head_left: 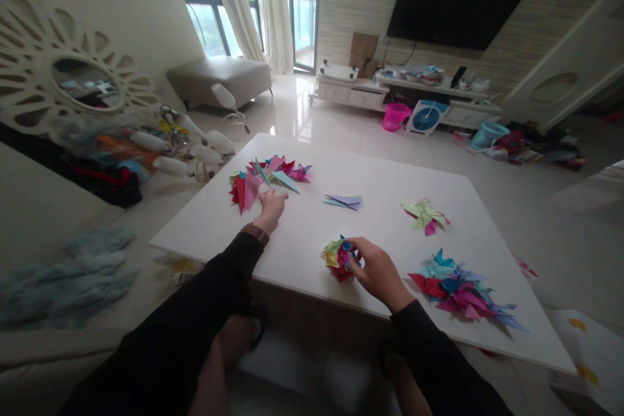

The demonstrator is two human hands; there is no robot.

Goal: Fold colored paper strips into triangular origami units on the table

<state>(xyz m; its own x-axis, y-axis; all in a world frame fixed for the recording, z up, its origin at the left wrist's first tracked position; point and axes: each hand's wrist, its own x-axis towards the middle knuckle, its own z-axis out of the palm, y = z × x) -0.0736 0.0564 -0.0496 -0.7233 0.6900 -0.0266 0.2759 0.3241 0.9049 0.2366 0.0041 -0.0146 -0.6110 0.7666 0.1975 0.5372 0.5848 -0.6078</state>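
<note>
My left hand (272,209) reaches to the near side of a heap of folded origami paper pieces (251,191) at the table's far left. Its fingers are apart at the edge of pink and pale blue pieces; the fingertips are partly hidden. With thumb and fingers, my right hand (377,270) grips a small multicoloured origami cluster (336,259) near the front edge. Its yellow, green, red and blue points show to the left of my fingers. Between and beyond both hands lie a few flat folded lilac and green papers (344,201).
On the white table (302,244), a green and pink origami group (425,216) lies at right, and a larger heap of colourful paper cranes (458,289) sits nearer the right front. White lamp parts (199,149) stand beyond the left edge. A pink basket (395,116) is on the floor.
</note>
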